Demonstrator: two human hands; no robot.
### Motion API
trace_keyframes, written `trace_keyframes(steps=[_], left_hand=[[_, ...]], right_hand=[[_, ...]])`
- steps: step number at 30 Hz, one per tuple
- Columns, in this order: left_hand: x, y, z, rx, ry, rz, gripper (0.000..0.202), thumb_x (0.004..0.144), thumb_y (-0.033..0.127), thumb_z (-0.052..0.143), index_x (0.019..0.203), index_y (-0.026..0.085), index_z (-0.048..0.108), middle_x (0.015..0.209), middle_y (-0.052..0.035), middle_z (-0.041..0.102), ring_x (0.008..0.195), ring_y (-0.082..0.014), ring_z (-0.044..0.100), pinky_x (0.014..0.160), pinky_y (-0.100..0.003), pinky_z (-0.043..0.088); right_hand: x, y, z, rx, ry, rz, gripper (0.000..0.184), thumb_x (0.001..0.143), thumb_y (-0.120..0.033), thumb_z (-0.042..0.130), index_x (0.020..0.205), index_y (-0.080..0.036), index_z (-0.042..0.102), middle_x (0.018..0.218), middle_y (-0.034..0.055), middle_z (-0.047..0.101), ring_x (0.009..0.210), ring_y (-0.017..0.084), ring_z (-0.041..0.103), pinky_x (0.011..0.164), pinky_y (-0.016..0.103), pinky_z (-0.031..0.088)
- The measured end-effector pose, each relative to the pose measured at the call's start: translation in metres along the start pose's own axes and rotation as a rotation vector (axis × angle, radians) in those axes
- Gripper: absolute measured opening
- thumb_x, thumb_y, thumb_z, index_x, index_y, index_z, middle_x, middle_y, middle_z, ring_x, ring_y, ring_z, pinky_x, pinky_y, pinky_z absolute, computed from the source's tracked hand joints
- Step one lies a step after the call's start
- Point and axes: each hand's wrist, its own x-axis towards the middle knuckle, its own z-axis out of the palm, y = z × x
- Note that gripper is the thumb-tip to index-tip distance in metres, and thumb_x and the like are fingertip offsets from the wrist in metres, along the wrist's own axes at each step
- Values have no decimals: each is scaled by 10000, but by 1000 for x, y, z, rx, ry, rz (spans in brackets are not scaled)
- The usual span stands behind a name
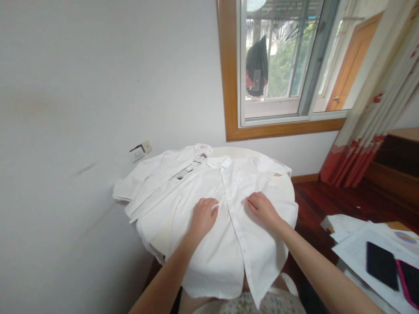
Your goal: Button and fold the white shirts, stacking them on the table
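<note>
A white button-up shirt (225,205) lies front up on a small round white table (288,187), its hem hanging over the near edge. My left hand (203,216) rests palm down on the shirt left of the button placket, fingers curled and pressed into the cloth. My right hand (262,207) lies on the shirt just right of the placket, fingers bent against the fabric. A second white garment (153,179) is bunched under the shirt at the table's far left.
A white wall with a socket (140,152) stands behind the table. A wood-framed window (281,65) and a patterned curtain (376,109) are at the right. Papers (356,248), a black phone (381,265) and a pink phone (409,281) lie at lower right over a dark wooden floor (321,200).
</note>
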Motion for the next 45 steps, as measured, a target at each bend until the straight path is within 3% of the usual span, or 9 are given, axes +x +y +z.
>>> trace_keyframes(steps=[6, 11, 20, 26, 29, 32, 36, 41, 45], left_hand=[[18, -33, 15, 152, -157, -28, 424, 937, 425, 356, 1338, 336, 461, 1447, -20, 430, 1366, -275, 312, 1089, -558, 236], [34, -39, 27, 185, -245, -89, 534, 899, 595, 319, 1388, 388, 375, 1523, -18, 286, 1409, -315, 196, 1066, -662, 135], [70, -63, 30, 194, -254, -60, 533, 896, 603, 328, 1383, 393, 380, 1516, 3, 304, 1401, -293, 227, 1101, -602, 114], [56, -26, 21, 262, -78, 34, 433, 927, 389, 392, 1337, 282, 482, 1436, -74, 439, 1352, -272, 333, 1130, -476, 176], [31, -2, 24, 186, -120, 7, 420, 947, 403, 332, 1307, 279, 509, 1372, -90, 509, 1275, -269, 438, 1070, -480, 288], [13, 3, 31, 145, -174, -18, 496, 915, 534, 355, 1354, 321, 445, 1461, -80, 402, 1357, -304, 320, 1080, -560, 218], [21, -10, 33, 137, -198, 9, 514, 906, 562, 357, 1373, 351, 405, 1506, -43, 327, 1398, -280, 238, 1116, -546, 131], [34, -1, 17, 91, -97, 67, 336, 907, 346, 457, 1213, 245, 554, 1332, -92, 517, 1280, -266, 398, 1070, -450, 272], [10, 30, 2, -154, -121, 177, 174, 900, 239, 429, 949, 221, 595, 980, -51, 615, 990, -192, 541, 911, -339, 408]], right_hand=[[2, 29, 5, -255, -106, 123, 561, 900, -594, 356, 1377, -314, 446, 1499, 77, 328, 1386, 324, 206, 1072, 540, 160], [16, 42, 8, -271, -233, 149, 729, 841, -742, 247, 1449, -344, 306, 1557, 76, 172, 1416, 353, 85, 1067, 626, 41], [45, 48, 13, -292, -205, 153, 727, 852, -736, 214, 1449, -332, 306, 1556, 74, 176, 1419, 331, 92, 1064, 633, 51], [43, 32, 4, -343, -69, 105, 559, 908, -513, 403, 1413, -273, 388, 1508, 96, 307, 1403, 311, 165, 1081, 609, 74], [26, 17, 0, -272, -85, -21, 444, 921, -373, 414, 1343, -255, 488, 1429, 91, 439, 1357, 260, 299, 1111, 506, 150], [10, 6, 5, -180, -218, -63, 474, 930, -468, 377, 1337, -256, 499, 1443, 99, 421, 1345, 264, 332, 1093, 476, 223], [11, 3, 16, -184, -260, -32, 597, 926, -582, 297, 1429, -268, 368, 1538, 95, 229, 1417, 287, 153, 1108, 533, 119], [27, 2, 24, -183, -205, -5, 577, 938, -566, 285, 1414, -259, 395, 1530, 100, 254, 1417, 269, 157, 1113, 515, 112], [30, 3, 24, -137, -163, -18, 536, 925, -537, 373, 1368, -247, 455, 1499, 117, 322, 1402, 275, 204, 1103, 533, 125]])
